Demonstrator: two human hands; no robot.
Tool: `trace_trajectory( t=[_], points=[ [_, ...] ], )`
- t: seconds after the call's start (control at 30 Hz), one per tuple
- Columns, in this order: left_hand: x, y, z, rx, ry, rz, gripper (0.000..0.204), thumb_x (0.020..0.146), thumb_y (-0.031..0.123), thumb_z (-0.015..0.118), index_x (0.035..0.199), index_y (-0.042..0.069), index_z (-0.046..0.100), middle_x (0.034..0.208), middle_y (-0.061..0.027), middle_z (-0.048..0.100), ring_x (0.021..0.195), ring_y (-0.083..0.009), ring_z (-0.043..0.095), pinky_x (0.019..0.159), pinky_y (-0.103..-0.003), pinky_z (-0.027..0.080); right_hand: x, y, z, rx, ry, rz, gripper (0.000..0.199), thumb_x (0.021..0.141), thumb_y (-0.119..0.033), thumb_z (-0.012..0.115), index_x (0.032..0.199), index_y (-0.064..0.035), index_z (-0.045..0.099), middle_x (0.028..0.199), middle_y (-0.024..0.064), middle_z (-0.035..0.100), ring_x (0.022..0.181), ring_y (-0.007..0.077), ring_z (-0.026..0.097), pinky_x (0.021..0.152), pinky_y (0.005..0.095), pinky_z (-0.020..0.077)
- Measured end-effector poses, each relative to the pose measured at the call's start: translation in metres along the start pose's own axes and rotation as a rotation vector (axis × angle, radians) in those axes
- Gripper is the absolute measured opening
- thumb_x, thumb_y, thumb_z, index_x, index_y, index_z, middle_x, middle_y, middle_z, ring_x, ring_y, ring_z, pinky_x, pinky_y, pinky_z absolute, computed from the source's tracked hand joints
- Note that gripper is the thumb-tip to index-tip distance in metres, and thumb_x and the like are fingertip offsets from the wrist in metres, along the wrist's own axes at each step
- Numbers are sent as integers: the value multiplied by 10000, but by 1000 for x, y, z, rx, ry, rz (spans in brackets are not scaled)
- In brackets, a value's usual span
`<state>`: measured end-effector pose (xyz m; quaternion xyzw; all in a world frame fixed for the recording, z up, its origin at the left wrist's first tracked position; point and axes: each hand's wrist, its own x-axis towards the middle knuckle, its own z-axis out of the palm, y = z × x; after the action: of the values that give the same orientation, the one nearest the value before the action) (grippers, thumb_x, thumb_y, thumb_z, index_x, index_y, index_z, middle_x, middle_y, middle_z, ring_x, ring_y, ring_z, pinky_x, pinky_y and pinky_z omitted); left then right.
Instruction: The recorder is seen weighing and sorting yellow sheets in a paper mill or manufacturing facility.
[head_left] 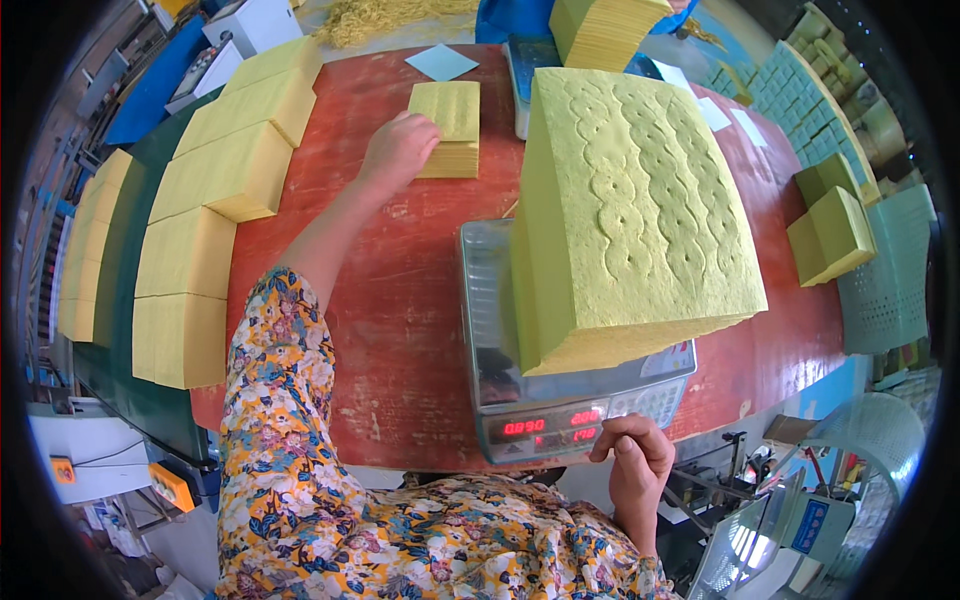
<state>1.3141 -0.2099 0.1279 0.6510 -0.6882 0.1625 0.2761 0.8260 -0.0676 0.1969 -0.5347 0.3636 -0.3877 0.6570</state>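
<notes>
At the far middle of the red table, my left hand (402,148) is closed at the left edge of a small stack of yellow paper (447,112). Its fingers are bent onto the top sheets; how many it pinches I cannot make out. A tall block of yellow paper with embossed wavy rows (650,200) stands on a digital scale (490,340) to the right. The scale's red display is lit. In front of its keypad, my right hand (640,468) hovers with curled fingers, the thumb near the index finger and nothing visible between them.
Yellow paper stacks (215,165) line the red table's (390,330) left side, with more on a green table (150,235). Two small blocks (832,235) lie at the right edge. A pale blue sheet (441,62) and another scale bearing paper (605,30) sit at the back.
</notes>
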Motion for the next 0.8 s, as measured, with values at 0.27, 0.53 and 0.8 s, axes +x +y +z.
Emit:
trace_trajectory(
  t=[0.27, 0.53, 0.8],
  points=[
    [-15, 41, -72, 101, 134, -9, 102, 870, 77, 626, 959, 26, 630, 1020, -85, 676, 962, -290, 622, 807, -404, 510, -2, 7, 2, -33, -298, 210, 248, 958, -125, 551, 1106, 51, 641, 929, 100, 662, 840, 192, 639, 778, 327, 519],
    [-185, 248, -175, -136, -55, -55, 113, 811, -5, 664, 916, -17, 625, 1059, -168, 648, 948, -358, 634, 809, -446, 508, 26, 38, 59, 617, -667, 838, 761, 989, -501, 528, 1540, -42, 274, 1381, 167, 535, 1178, 261, 594, 1000, 417, 476],
    [-289, 401, -184, 76, 15, -246, 52, 797, 12, 662, 836, 33, 634, 1069, -123, 680, 982, -293, 653, 842, -427, 542, -7, 48, 64, -280, -877, 76, 622, 876, -145, 649, 1420, 21, 396, 1025, 313, 678, 931, 383, 699, 842, 407, 551]
  ],
)
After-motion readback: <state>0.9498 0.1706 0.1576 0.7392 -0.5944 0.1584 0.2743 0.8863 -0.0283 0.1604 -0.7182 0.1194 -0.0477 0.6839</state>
